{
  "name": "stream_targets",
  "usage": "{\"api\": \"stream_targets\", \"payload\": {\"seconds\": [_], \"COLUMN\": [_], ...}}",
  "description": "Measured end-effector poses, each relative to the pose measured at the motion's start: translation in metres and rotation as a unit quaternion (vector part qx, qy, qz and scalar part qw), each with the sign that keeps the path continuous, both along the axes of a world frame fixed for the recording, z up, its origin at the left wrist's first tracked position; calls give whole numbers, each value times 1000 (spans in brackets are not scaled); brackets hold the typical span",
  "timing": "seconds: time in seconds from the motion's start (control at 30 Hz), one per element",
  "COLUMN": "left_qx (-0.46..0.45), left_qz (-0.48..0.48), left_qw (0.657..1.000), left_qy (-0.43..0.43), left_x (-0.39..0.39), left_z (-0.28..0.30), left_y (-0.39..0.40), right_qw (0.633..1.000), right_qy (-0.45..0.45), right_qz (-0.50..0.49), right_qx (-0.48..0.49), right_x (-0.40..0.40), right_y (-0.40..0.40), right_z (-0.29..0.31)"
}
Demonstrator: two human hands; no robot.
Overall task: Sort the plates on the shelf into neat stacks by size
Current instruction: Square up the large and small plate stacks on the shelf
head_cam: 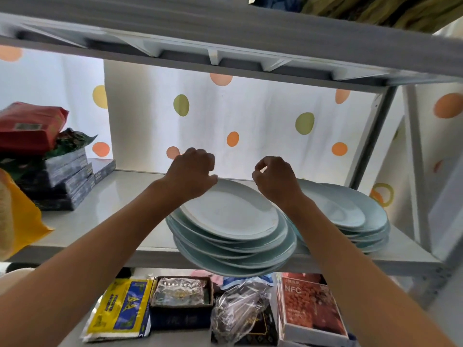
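Observation:
Two untidy stacks of pale blue-green plates stand on the grey shelf (130, 196). The left stack (233, 221) is skewed, and its lower plates overhang the shelf's front edge. The right stack (355, 216) sits further back, a smaller plate on top. My left hand (191, 174) hovers over the far rim of the left stack's top plate, fingers curled, thumb close to the rim. My right hand (274, 181) hangs between the two stacks, its fingers loosely curled and holding nothing.
Dark flat boxes (65, 181) with red and green packets (27, 128) on top fill the shelf's left end, beside a yellow bag (22, 216). The upper shelf (225, 46) is close overhead. Below lie packets, a bag and an NFC box (310, 306). A dotted sheet hangs behind.

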State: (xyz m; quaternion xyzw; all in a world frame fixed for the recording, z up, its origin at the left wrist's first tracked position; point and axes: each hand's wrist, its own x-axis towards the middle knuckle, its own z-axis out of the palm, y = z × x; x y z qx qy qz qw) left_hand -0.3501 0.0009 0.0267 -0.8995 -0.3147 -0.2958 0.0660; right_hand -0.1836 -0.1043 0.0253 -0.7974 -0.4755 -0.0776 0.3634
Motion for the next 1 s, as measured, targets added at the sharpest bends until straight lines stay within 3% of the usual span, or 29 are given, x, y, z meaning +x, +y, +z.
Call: {"api": "stream_targets", "payload": {"seconds": [0.2, 0.37, 0.63, 0.8, 1.0], "left_qx": [-51, -34, -43, -105, -211], "left_qz": [-66, -90, -39, -31, 9], "left_qw": [995, 995, 992, 982, 961], "left_qy": [-52, -27, -110, -156, -177], "left_x": [0, -12, -29, -34, -34], "left_z": [-8, -19, -23, -28, -29], "left_y": [-19, -32, -37, -29, -13], "right_qw": [997, 967, 960, 957, 906], "right_qy": [34, 135, 109, 136, 214], "right_qz": [35, 88, 105, 38, -76], "right_qx": [57, 198, 237, 253, 357], "right_x": [-6, -9, -15, -18, -38], "right_y": [-24, -51, -80, -94, -97], "right_z": [-4, -17, -58, -85, -102]}}
